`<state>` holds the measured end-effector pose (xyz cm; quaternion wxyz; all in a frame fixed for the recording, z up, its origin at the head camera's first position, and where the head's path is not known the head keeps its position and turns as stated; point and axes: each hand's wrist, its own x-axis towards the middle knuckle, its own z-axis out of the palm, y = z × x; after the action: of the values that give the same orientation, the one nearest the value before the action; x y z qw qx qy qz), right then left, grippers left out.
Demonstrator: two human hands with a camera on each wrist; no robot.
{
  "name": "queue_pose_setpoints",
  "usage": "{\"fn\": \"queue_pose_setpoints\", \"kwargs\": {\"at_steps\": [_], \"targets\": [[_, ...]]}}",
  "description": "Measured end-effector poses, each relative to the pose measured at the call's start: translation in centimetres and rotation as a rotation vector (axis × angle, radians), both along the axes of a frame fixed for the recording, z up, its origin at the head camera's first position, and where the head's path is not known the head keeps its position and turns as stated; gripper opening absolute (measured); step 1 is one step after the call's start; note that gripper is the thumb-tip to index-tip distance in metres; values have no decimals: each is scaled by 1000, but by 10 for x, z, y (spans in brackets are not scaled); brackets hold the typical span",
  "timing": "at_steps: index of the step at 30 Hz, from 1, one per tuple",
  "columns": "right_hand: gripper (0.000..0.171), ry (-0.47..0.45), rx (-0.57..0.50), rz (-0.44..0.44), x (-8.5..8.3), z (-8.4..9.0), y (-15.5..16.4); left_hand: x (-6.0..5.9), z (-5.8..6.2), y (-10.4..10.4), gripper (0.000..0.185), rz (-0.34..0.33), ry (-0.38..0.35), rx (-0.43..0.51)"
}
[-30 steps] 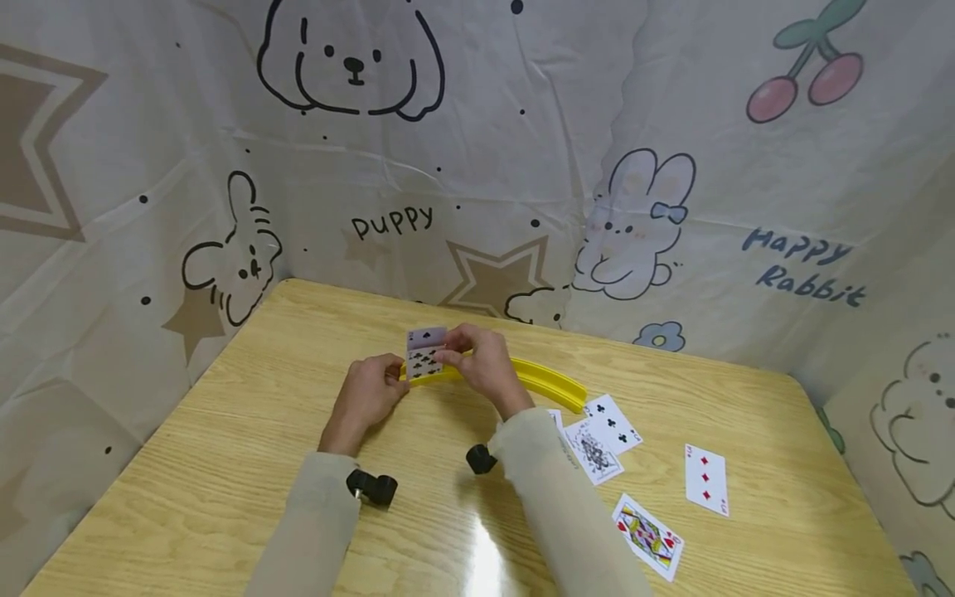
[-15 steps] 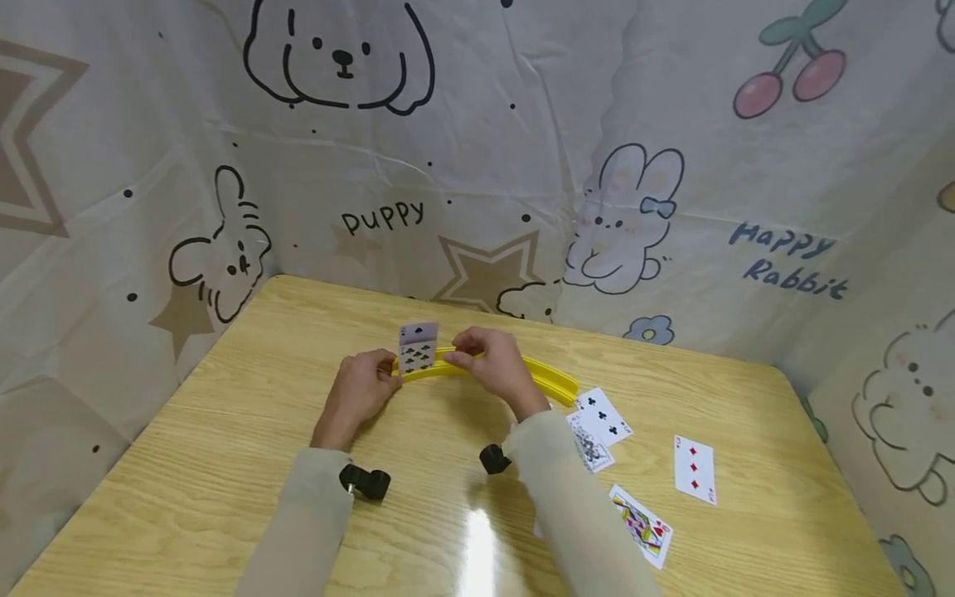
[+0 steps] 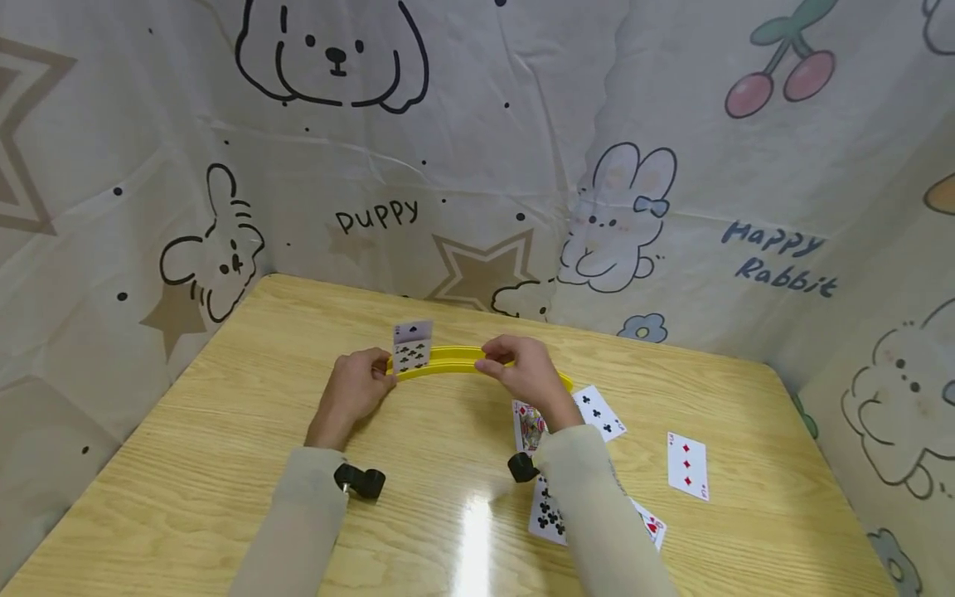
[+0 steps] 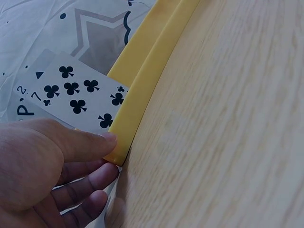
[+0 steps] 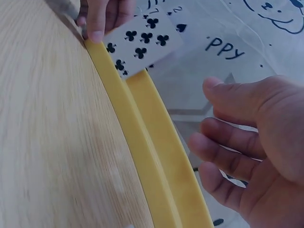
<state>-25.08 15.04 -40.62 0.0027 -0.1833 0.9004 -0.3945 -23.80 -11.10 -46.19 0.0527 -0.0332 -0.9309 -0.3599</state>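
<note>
A curved yellow card holder (image 3: 448, 362) lies on the wooden table (image 3: 224, 431). At its left end stand a seven of clubs (image 3: 412, 355) and, behind it, a two of spades (image 3: 414, 331). My left hand (image 3: 382, 379) grips that end, thumb on the front rim of the holder (image 4: 147, 71) just below the seven of clubs (image 4: 76, 92). My right hand (image 3: 494, 362) hovers over the holder's middle. In the right wrist view its fingers (image 5: 213, 142) are loosely curved beside the holder (image 5: 152, 142) and hold nothing.
Several loose cards lie face up at the right: a clubs card (image 3: 599, 412), a three of diamonds (image 3: 687, 466), a face card (image 3: 530, 424) and another clubs card (image 3: 550, 510) by my right forearm. Printed cloth walls (image 3: 477, 166) close in the table's back and sides.
My right hand has let go of the standing cards and slid to the right along the holder. The left hand stays at the left end. More loose cards show beside my right forearm.
</note>
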Motion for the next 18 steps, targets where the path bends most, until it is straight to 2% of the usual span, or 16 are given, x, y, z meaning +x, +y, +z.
{"fn": "queue_pose_setpoints", "kwargs": {"at_steps": [18], "targets": [[31, -43, 20, -60, 10, 0, 31, 1, 1, 1, 35, 2, -10, -2]]}}
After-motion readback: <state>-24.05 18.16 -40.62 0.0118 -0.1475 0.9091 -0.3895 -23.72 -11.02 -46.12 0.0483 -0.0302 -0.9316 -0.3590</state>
